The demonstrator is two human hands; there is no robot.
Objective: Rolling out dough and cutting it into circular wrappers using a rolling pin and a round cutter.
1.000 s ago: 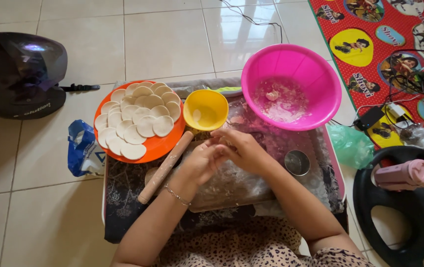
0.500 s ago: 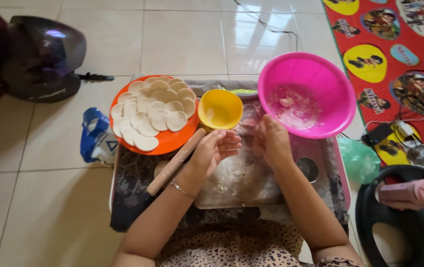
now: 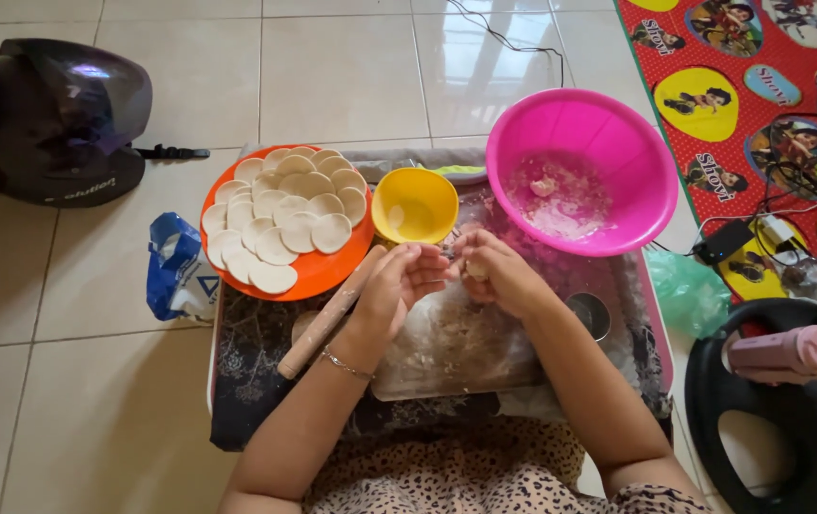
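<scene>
Both hands (image 3: 456, 276) half-hide a dough lump (image 3: 474, 269).

A small pale lump of dough (image 3: 474, 269) showed only as a sliver between the curled fingers of the right hand (image 3: 502, 276) and the left hand (image 3: 401, 284), its shape impossible to make out. The long wooden rolling pin (image 3: 328, 315) passed under the left wrist, its upper end hidden. Both forearms covered much of the floured clear work sheet (image 3: 446, 357). The round metal cutter (image 3: 588, 314) sat partly behind the right forearm. The glossy black helmet (image 3: 56, 119) was cut off at the left edge, and the black ring-shaped object (image 3: 770, 447) at the lower right corner. The crumbs in the pink plastic bowl (image 3: 583, 167) were too blurred to identify.
</scene>
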